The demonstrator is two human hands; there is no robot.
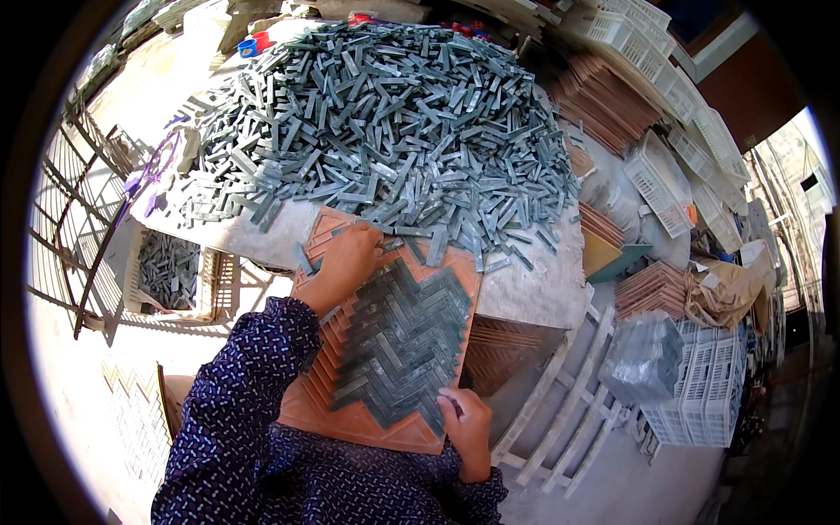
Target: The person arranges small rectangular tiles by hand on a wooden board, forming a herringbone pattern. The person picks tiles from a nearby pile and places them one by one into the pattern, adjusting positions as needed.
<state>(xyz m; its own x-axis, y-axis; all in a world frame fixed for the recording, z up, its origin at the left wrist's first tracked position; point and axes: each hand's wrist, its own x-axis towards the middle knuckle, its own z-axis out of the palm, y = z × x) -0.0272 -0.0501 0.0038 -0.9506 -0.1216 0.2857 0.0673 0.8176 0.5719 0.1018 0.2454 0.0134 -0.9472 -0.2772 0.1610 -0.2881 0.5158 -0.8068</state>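
A pale table (534, 293) bears a big heap (394, 122) of grey-green strips, and white crates (696, 381) stand off to the right. Before us, the orange tray (328, 427) overlaps the table's near edge, its strips (402, 337) laid in herringbone. Our left hand (350, 259) bends its fingers over the tray's far end; our right hand (468, 427) curls loosely at its near right edge. We cannot tell whether either grips anything.

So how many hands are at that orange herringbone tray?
2: the left hand over the upper left of the herringbone tray, the right hand by its lower right edge. No others are visible.
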